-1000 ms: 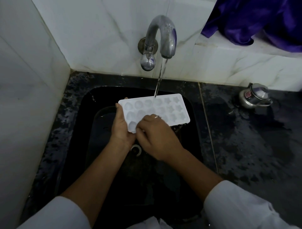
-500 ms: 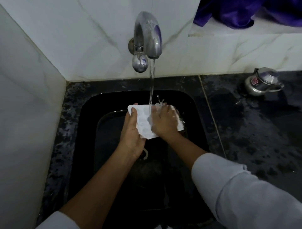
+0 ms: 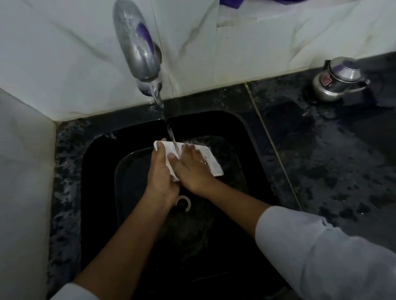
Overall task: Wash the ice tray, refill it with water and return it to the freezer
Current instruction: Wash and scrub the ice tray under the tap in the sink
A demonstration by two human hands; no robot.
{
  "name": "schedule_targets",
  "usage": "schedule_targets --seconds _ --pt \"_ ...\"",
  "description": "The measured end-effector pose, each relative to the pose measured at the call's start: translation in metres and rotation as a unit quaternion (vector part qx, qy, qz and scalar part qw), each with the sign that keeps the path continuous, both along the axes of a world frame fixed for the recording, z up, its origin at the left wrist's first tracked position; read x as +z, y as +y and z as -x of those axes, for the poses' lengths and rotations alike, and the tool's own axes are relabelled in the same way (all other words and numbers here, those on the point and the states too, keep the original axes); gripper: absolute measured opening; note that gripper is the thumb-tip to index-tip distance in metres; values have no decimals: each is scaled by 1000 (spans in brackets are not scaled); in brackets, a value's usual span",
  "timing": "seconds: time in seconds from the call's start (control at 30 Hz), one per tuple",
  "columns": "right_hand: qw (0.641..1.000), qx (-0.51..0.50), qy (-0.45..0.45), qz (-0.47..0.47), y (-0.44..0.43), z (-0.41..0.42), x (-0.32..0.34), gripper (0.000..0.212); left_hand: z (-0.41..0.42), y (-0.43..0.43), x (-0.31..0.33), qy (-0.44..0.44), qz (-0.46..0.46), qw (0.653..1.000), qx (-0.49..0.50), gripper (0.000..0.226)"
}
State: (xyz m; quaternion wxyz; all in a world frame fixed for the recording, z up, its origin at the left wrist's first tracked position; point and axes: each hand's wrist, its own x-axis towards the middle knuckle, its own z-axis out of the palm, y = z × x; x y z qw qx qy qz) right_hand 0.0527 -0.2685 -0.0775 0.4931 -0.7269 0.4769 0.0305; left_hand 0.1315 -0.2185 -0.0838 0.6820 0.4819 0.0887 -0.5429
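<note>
— What is the person wearing?
— A long-sleeved top, pale, white or light grey; the dim light makes it hard to say which. The right sleeve (image 3: 321,257) is loose and creased. Only the end of the left sleeve (image 3: 72,292) shows, at the bottom edge.
— Any jewellery?
— A thin ring (image 3: 202,161) on a finger of the right hand (image 3: 192,169).

1. The ice tray (image 3: 214,166) is plain white.
2. The sink (image 3: 96,192) is glossy black.
3. The desk (image 3: 321,182) is black, mottled with pale grey flecks.
4. The wall tiles (image 3: 64,53) are white with grey marble veins.
5. The tap (image 3: 137,49) is dull silver with a purple reflection.
6. The steel pot (image 3: 336,83) is silver with a red label.
7. The cloth (image 3: 230,2) is purple.
8. The sleeve (image 3: 321,257) is pale grey.
</note>
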Motion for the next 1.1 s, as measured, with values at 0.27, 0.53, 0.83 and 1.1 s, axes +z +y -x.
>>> schedule_targets --seconds 0.27,0.53,0.83,1.1 --pt "994 -101 48 -15 -31 3 -9 99 -2 -11 17 -16 -37 999 -33 61" --pt "991 -115 64 -2 -47 13 -13 97 -1 -11 16 -32 -40 998 -27 68" --pt "997 -65 47 21 -33 10 -13 103 20 -20 26 -75 -143 987 -14 55" --pt "999 -1 22 29 -9 8 -2 90 22 -12 39 -59 -137 989 11 56"
